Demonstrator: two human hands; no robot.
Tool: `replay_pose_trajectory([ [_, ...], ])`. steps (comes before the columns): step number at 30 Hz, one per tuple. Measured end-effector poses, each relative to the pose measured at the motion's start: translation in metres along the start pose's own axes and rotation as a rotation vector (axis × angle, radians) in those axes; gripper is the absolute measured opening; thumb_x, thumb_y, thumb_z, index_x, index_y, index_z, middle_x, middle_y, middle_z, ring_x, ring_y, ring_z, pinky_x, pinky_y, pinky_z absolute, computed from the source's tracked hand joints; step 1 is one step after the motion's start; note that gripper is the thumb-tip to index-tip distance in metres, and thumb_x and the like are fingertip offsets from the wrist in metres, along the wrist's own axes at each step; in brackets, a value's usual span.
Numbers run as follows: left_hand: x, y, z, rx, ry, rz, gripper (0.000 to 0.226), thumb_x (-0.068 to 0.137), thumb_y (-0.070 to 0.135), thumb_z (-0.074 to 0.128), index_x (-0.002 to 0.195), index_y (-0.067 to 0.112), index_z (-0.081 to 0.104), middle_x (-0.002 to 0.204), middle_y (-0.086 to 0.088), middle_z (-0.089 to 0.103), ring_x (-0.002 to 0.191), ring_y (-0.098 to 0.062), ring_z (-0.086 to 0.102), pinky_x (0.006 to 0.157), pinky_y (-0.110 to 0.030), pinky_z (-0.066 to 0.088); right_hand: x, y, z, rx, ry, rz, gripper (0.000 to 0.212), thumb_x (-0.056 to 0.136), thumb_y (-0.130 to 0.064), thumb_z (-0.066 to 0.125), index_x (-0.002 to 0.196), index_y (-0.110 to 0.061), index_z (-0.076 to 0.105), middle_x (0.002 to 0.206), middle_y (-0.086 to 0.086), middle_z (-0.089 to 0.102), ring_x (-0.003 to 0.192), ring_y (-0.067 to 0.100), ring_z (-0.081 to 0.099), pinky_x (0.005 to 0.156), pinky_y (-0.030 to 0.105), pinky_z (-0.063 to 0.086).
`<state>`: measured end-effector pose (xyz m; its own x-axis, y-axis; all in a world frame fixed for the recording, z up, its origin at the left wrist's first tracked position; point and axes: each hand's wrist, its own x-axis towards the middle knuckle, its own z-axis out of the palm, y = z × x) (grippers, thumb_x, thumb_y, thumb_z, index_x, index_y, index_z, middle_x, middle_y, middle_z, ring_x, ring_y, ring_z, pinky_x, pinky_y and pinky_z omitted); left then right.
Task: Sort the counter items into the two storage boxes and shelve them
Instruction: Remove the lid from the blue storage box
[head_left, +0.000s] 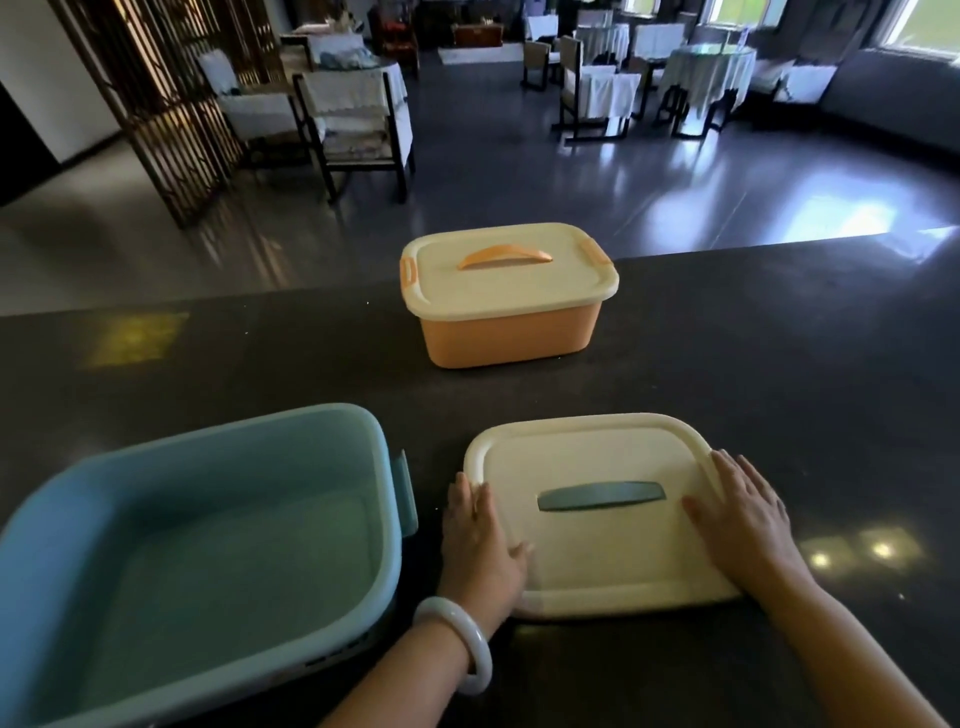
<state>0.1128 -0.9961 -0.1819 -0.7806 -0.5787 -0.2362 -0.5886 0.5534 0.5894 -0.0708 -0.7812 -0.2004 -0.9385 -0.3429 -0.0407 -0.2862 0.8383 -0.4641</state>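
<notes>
Hands (613, 530) on lid (597, 561), dark counter (779, 364)

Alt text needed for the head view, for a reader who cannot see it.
Both hands, left hand and right hand, rest on a cream lid lying on the dark counter, beside an open, empty blue box. A lidded orange box sits farther back.

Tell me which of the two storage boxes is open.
The blue box, at the near left. It has no lid on; its cream lid lies flat on the counter beside it. The orange box farther back has its lid on.
</notes>
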Motion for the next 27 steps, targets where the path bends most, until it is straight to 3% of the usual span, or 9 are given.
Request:
replay_pose_trajectory([
  [4, -0.008, 0.009, -0.017, 0.037, -0.001, 0.123, 0.076, 0.097, 0.033, 0.053, 0.155, 0.021, 0.006, 0.16, 0.008, -0.017, 0.147, -0.012, -0.014, 0.118, -0.033, 0.003, -0.005, -0.045, -0.006, 0.072, 0.043, -0.088, 0.07, 0.091, -0.04, 0.055, 0.15, -0.021, 0.023, 0.155, 0.002, 0.026, 0.144, 0.019, 0.018, 0.115, 0.045, 0.019],
  [8, -0.022, 0.02, -0.05, -0.095, 0.052, 0.235, 0.065, 0.096, 0.033, 0.054, 0.152, 0.029, 0.021, 0.158, 0.015, 0.014, 0.144, -0.003, 0.015, 0.114, -0.024, 0.019, -0.01, -0.11, 0.002, 0.132, -0.016, -0.199, 0.061, 0.091, -0.04, 0.056, 0.145, -0.023, 0.034, 0.146, 0.003, 0.043, 0.134, 0.021, 0.04, 0.107, 0.039, 0.033],
  [14, -0.048, 0.002, -0.121, -0.054, 0.36, 0.336, 0.051, 0.095, 0.038, 0.054, 0.142, 0.03, 0.039, 0.142, 0.018, 0.036, 0.13, 0.006, 0.032, 0.094, 0.001, 0.019, -0.03, -0.195, 0.019, 0.229, -0.208, -0.369, 0.053, 0.09, -0.044, 0.054, 0.139, -0.042, 0.033, 0.145, -0.006, 0.043, 0.132, 0.016, 0.041, 0.101, 0.034, 0.038],
  [18, -0.066, -0.053, -0.172, 0.015, 0.523, 0.211, 0.048, 0.092, 0.035, 0.059, 0.137, 0.023, 0.048, 0.137, 0.009, 0.045, 0.128, -0.003, 0.039, 0.101, -0.006, 0.021, -0.051, -0.24, 0.032, 0.261, -0.295, -0.501, 0.056, 0.09, -0.044, 0.056, 0.141, -0.039, 0.033, 0.145, -0.007, 0.042, 0.133, 0.015, 0.039, 0.103, 0.034, 0.036],
  [22, -0.084, -0.128, -0.212, 0.149, 0.615, -0.026, 0.049, 0.091, 0.03, 0.062, 0.135, 0.013, 0.05, 0.137, -0.004, 0.046, 0.128, -0.02, 0.042, 0.108, -0.029, 0.033, -0.074, -0.27, 0.049, 0.297, -0.302, -0.612, 0.058, 0.089, -0.04, 0.06, 0.141, -0.024, 0.04, 0.137, -0.003, 0.049, 0.125, 0.018, 0.046, 0.104, 0.036, 0.038],
  [24, -0.088, -0.164, -0.227, 0.226, 0.613, -0.186, 0.051, 0.091, 0.03, 0.062, 0.137, 0.01, 0.049, 0.138, -0.011, 0.044, 0.126, -0.031, 0.042, 0.107, -0.042, 0.035, -0.081, -0.278, 0.058, 0.277, -0.283, -0.609, 0.064, 0.089, -0.038, 0.061, 0.144, -0.019, 0.035, 0.143, 0.001, 0.044, 0.128, 0.024, 0.043, 0.106, 0.039, 0.035],
  [27, -0.09, -0.202, -0.242, 0.13, 0.548, -0.387, 0.053, 0.095, 0.029, 0.056, 0.142, 0.011, 0.042, 0.137, -0.018, 0.042, 0.123, -0.04, 0.043, 0.105, -0.046, 0.034, -0.086, -0.285, 0.07, 0.252, -0.285, -0.572, 0.071, 0.091, -0.032, 0.06, 0.15, -0.019, 0.022, 0.153, 0.001, 0.031, 0.137, 0.025, 0.033, 0.111, 0.037, 0.029],
])
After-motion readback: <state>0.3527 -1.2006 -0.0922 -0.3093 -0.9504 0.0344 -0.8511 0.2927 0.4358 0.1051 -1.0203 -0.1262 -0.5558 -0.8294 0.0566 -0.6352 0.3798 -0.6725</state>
